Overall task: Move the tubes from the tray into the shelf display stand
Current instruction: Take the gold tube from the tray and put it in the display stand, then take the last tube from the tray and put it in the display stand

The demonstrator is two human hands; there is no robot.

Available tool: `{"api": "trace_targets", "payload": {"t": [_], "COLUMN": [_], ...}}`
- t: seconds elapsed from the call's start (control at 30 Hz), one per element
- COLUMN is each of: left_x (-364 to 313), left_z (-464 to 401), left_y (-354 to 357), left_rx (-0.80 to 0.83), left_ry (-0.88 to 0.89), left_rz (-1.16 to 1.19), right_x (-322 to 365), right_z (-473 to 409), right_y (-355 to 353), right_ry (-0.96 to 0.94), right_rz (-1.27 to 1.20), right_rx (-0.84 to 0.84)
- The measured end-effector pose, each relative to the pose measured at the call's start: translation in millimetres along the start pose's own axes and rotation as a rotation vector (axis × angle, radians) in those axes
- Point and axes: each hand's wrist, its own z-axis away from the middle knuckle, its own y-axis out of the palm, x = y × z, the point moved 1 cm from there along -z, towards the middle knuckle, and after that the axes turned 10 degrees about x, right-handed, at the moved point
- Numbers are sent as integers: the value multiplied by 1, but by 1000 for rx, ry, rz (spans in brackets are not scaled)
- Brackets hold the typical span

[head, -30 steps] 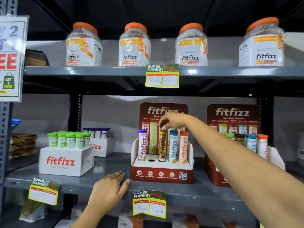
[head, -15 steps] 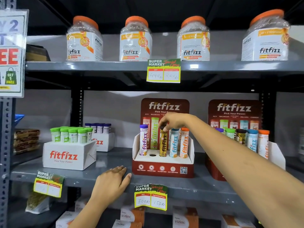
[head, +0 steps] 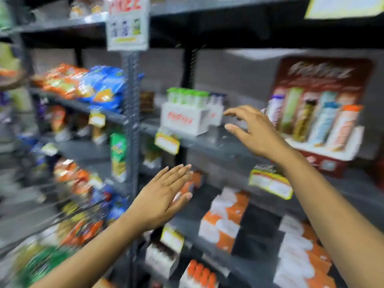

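The picture is motion-blurred. The red display stand point(head: 328, 163) sits at the right on the grey shelf point(head: 207, 144), with several tubes upright in it, among them a gold tube point(head: 303, 121). A white tray point(head: 185, 120) of green-capped tubes point(head: 187, 95) stands further left on that shelf. My right hand point(head: 255, 129) hovers over the shelf between tray and stand, fingers spread and curled, holding nothing. My left hand point(head: 164, 196) is lifted off the shelf, flat and open, in front of the lower shelf.
A perforated grey upright post point(head: 129, 121) divides the shelving. Left of it lie snack packets point(head: 87, 84) on several shelves. Orange-and-white boxes point(head: 226, 217) fill the lower shelves. Yellow price tags point(head: 270, 183) hang from the shelf edges.
My right hand let go of the gold tube in the stand and drew back leftward. My left hand came off the shelf edge. The view swung left and down.
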Motion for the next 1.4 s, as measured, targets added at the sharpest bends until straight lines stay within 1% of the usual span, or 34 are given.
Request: {"api": "trace_targets", "payload": {"t": [0.03,0.1,0.17,0.23,0.33,0.47,0.57,0.63,0.7,0.77,0.87,1.03,1.17,1.23,1.3,1.4], "left_x": [3,10,15,9,-22,-81,-117,-135,-146,-151,-150,-151,-166,-170,-170,-165], "left_z": [33,106,199,298,413,514,571,595,608,612,612,618,634,640,644,650], "left_y": [2,14,28,35,39,47,57,66,76,85,94,100,103,103,102,98], "left_rx": [32,122,234,347,479,589,631,634,653,671,656,649,655,647,640,640], "left_ry": [-34,-178,-380,-571,-777,-1010,-1125,-1184,-1222,-1236,-1232,-1226,-1240,-1237,-1236,-1250], "left_rz": [-7,-9,-29,-45,-48,-15,21,51,77,56,0,-25,-41,-42,-46,-62], "right_x": [17,51,101,160,240,330,386,411,425,428,424,433,451,459,466,474], "right_z": [11,31,56,90,153,242,308,347,381,405,423,433,450,458,457,442], "right_y": [27,94,176,252,329,392,417,426,438,449,467,493,501,504,507,507], "right_ry": [-30,-36,-50,-110,-169,-219,-269,-234,-192,-199,-226,-239,-343,-368,-367,-307], "right_rz": [-64,-162,-270,-358,-428,-485,-524,-544,-534,-500,-421,-362,-261,-249,-232,-239], "right_rx": [36,183,411,627,868,1138,1316,1401,1470,1520,1521,1521,1503,1508,1532,1599]}}
